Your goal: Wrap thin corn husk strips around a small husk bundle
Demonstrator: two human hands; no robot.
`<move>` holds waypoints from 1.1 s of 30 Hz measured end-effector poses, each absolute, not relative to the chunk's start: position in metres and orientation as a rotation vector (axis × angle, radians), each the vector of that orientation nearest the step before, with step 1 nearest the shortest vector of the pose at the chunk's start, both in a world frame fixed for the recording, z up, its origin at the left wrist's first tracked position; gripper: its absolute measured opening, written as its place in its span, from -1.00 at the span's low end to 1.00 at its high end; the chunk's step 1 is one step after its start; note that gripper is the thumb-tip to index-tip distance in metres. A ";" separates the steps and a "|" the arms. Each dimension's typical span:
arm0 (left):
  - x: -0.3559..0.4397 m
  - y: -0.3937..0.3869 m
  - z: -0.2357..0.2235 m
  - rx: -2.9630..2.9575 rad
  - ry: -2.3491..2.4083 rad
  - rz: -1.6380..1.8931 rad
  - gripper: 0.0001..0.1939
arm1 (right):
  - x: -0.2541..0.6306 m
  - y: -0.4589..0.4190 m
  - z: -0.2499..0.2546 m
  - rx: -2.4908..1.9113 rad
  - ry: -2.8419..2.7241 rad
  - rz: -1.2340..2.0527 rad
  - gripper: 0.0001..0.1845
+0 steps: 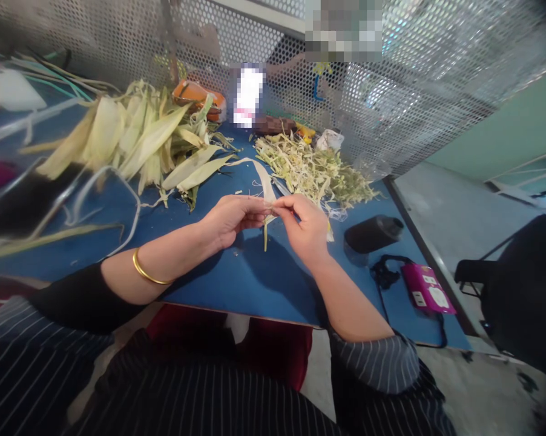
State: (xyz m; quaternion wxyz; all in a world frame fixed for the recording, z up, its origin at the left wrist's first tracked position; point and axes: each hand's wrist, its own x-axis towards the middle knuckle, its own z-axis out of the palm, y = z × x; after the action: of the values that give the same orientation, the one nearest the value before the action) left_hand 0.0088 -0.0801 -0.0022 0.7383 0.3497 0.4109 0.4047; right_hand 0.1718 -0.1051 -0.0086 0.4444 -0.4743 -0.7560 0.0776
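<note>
On the blue desk [200, 269], a heap of corn husks [134, 133] lies beyond my left hand [230, 223] and a shredded pile [313, 169] beyond my right hand [305, 229], seemingly so both stay within reach. Both hands pinch a pale husk strip [264, 181], probably because something so thin needs steadying from two sides; it sits between my fingertips, its longer part extending away from me.

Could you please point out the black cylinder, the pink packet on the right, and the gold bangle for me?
Black cylinder [368, 235]: head view, on the middle of its side.
Pink packet [419, 280]: head view, on its upper face.
Gold bangle [144, 273]: head view, on its band.
</note>
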 end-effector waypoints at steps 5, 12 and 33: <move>0.013 -0.083 -0.006 0.840 0.875 0.949 -0.90 | 0.172 -0.103 -0.012 -1.225 -1.827 0.259 -0.90; 0.023 -0.087 -0.011 1.019 0.914 1.167 -0.85 | 0.167 -0.102 -0.015 -1.247 -1.615 0.542 -0.91; 0.016 -0.084 -0.011 1.019 0.951 1.033 -0.84 | 0.168 -0.105 -0.011 -1.203 -1.687 0.401 -0.95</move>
State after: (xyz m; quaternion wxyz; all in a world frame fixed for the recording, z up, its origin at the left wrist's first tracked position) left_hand 0.0155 -0.0836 -0.0112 0.6469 0.4478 0.4179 0.4542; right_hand 0.1682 -0.1047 -0.0114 0.4931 -0.4960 -0.6954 0.1653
